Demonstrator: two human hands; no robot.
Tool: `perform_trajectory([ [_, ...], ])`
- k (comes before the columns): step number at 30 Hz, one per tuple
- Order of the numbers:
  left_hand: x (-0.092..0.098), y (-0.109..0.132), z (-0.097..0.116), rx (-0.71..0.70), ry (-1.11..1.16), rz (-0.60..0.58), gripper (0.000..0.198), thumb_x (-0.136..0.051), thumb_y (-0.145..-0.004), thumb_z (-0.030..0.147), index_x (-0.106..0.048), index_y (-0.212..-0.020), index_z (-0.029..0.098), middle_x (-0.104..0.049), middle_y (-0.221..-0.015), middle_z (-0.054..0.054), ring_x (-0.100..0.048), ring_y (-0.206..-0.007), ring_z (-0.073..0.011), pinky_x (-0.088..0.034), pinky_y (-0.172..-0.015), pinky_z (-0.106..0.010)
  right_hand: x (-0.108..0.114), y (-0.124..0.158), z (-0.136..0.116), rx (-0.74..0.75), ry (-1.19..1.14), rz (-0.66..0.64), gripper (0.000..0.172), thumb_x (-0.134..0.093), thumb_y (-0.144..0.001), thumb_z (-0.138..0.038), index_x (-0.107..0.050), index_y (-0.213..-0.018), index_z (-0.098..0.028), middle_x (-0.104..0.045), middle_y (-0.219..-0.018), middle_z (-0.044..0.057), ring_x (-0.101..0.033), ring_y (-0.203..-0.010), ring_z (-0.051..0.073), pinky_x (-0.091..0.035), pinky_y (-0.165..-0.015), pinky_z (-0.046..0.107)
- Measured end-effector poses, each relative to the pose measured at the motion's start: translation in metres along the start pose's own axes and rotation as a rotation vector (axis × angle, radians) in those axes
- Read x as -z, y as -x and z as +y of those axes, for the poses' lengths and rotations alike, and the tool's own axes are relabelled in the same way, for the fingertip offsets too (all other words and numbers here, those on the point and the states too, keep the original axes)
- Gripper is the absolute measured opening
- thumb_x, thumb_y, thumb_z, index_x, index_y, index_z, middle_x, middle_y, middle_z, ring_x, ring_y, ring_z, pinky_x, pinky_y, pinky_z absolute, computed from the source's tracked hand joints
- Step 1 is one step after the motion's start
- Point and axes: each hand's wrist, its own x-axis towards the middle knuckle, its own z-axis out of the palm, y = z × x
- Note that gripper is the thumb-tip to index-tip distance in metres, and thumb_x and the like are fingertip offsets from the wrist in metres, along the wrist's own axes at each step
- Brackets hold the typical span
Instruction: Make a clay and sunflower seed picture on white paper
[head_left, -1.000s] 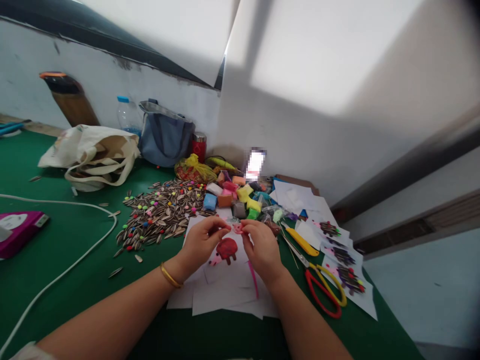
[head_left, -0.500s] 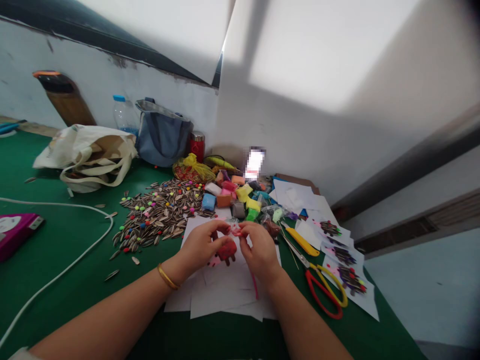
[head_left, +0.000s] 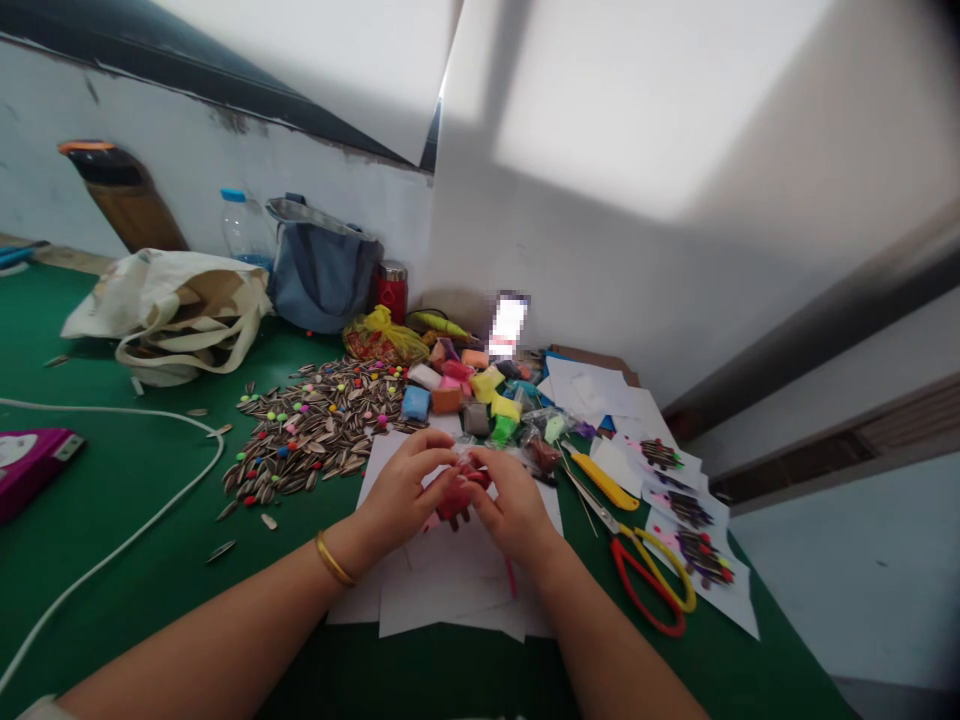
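Note:
My left hand [head_left: 405, 490], a gold bangle at its wrist, and my right hand [head_left: 516, 505] meet over white paper sheets [head_left: 442, 585]. Between their closed fingertips is a small clear packet of red modelling clay [head_left: 478, 472], partly covered by the fingers. Just below it, a flat red clay shape [head_left: 451, 503] with short brown legs and a pink end lies on the top sheet, half hidden by my left thumb. A thin pink strip [head_left: 511, 580] rests on the paper under my right wrist.
Striped sunflower seeds mixed with coloured beads [head_left: 322, 420] spread at left. Wrapped clay blocks [head_left: 447, 400] sit beyond my hands. Scissors [head_left: 649, 580], a yellow utility knife [head_left: 606, 482] and seed-covered paper pictures [head_left: 701, 560] lie at right. Bags [head_left: 326, 275] stand at the back.
My hands have come closer together and a little lower, covering more of the packet and the red shape. The view has shifted slightly.

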Motion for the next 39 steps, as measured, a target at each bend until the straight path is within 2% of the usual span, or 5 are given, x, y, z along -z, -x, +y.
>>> perform_trajectory([
  [8,0.003,-0.003,0.005,-0.011,0.005,-0.198,0.025,-0.046,-0.097,0.029,-0.069,-0.105,0.022,-0.062,-0.104,-0.007,-0.059,-0.099,-0.0199,-0.049,-0.091,-0.034,-0.002,0.001,0.003,-0.092,-0.142,-0.037,0.031,-0.048,-0.097,-0.035,-0.058,-0.122,-0.02,-0.069,-0.11,0.009,-0.064,-0.097,0.022,-0.05,-0.084,0.034],
  [20,-0.007,0.002,-0.004,0.287,0.224,0.007,0.019,-0.068,-0.082,0.03,-0.058,-0.096,0.02,-0.068,-0.083,0.0,-0.064,-0.074,-0.0155,-0.054,-0.069,-0.028,0.001,-0.002,-0.002,-0.156,-0.172,-0.089,0.02,-0.049,-0.097,-0.03,-0.066,-0.092,-0.021,-0.069,-0.086,0.003,-0.062,-0.079,0.018,-0.047,-0.071,0.027],
  [25,0.009,-0.008,-0.02,0.146,-0.188,0.023,0.017,-0.054,-0.089,0.025,-0.068,-0.097,0.02,-0.067,-0.101,-0.007,-0.062,-0.095,-0.0221,-0.049,-0.087,-0.038,0.012,-0.002,0.031,-0.196,0.154,-0.076,0.021,-0.048,-0.097,-0.026,-0.069,-0.094,-0.021,-0.07,-0.092,0.005,-0.063,-0.088,0.02,-0.046,-0.079,0.03],
  [30,0.017,-0.012,-0.028,0.077,-0.507,-0.151,0.023,-0.056,-0.078,0.016,-0.076,-0.085,0.023,-0.069,-0.111,-0.007,-0.06,-0.101,-0.0272,-0.044,-0.093,-0.044,0.017,0.002,0.057,-0.224,0.464,-0.131,0.017,-0.056,-0.091,-0.022,-0.073,-0.095,-0.023,-0.069,-0.097,0.008,-0.06,-0.096,0.024,-0.043,-0.081,0.034],
  [39,-0.002,-0.008,-0.031,0.072,-0.593,-0.207,0.036,-0.054,-0.086,0.021,-0.067,-0.119,0.026,-0.064,-0.13,-0.007,-0.054,-0.116,-0.0316,-0.036,-0.097,-0.048,0.003,-0.002,0.032,-0.117,0.509,-0.042,0.025,-0.056,-0.086,-0.014,-0.069,-0.105,-0.023,-0.066,-0.107,0.009,-0.053,-0.102,0.026,-0.035,-0.09,0.042],
])
